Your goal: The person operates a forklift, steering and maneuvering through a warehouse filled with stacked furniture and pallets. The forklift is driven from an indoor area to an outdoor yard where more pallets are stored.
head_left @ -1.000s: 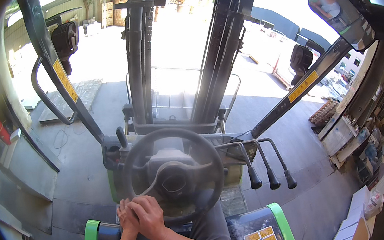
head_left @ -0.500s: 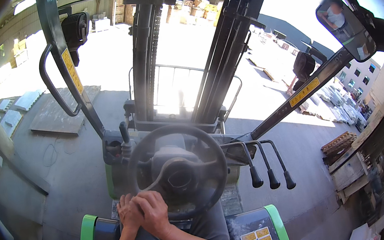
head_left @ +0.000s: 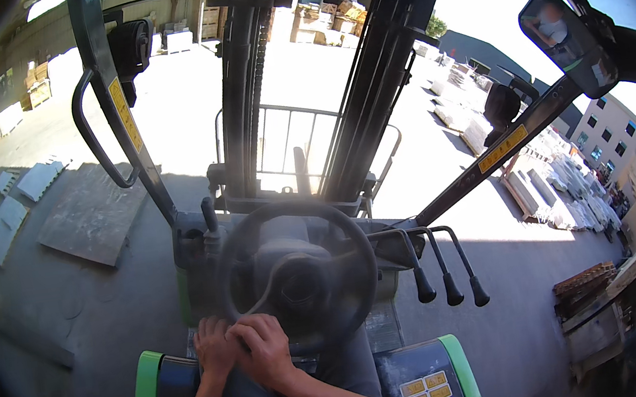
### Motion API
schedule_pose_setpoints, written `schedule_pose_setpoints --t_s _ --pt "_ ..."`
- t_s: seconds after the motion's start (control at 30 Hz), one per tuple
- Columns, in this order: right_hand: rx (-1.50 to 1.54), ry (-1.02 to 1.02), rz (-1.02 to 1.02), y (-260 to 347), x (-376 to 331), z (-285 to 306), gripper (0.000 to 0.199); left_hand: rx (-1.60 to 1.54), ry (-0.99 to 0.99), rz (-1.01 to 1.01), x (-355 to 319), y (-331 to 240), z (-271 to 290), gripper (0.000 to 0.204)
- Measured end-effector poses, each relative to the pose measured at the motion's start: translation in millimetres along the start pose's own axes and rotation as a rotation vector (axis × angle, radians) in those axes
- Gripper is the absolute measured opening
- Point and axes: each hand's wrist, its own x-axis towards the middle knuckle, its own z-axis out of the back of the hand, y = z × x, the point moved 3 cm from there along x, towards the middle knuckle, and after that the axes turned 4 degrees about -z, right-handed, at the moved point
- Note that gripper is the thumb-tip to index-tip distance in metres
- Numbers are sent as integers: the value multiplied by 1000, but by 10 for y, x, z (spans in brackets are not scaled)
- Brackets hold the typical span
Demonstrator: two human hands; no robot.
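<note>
I sit at the controls of a forklift, behind a black steering wheel [head_left: 370, 272]. My left hand [head_left: 214, 345] is just outside the wheel's lower left rim, its fingers stretched out and slightly bent. Close against it, my right hand [head_left: 266, 351] overlaps the lower left rim in the picture. The right fingers curl inward toward the left hand. What they close on is hidden, and I cannot tell whether either palm touches the wheel. Right of the wheel stand three black-knobbed levers [head_left: 452, 292], apart from both hands. A smaller lever [head_left: 209, 217] rises at its upper left.
Ahead stands the dark lifting mast [head_left: 249, 103] with a wire backrest [head_left: 301, 132]. A mirror [head_left: 569, 43] hangs at upper right. A flat slab [head_left: 95, 216] and pale stacks [head_left: 8, 227] lie at left; stone slabs [head_left: 554, 187] and wooden pallets [head_left: 584, 280] stand at right.
The yard outside has shifted: the flat slab at left sits lower and further left, and the stacks at right show differently. Both hands keep nearly the same place by the wheel.
</note>
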Motion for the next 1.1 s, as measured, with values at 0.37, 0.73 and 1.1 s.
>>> schedule_pose_setpoints --t_s 0.37,0.73,1.1 --pt "-212 98 -9 -1019 165 1114 19 -66 -53 39 613 -277 -507 32" --pt "-339 -385 -296 -2713 2045 1544 15 -74 40 170 1445 -493 -994 36" --pt "-161 -135 48 -2924 3374 -109 9 10 13 222 2123 -550 -1609 38"
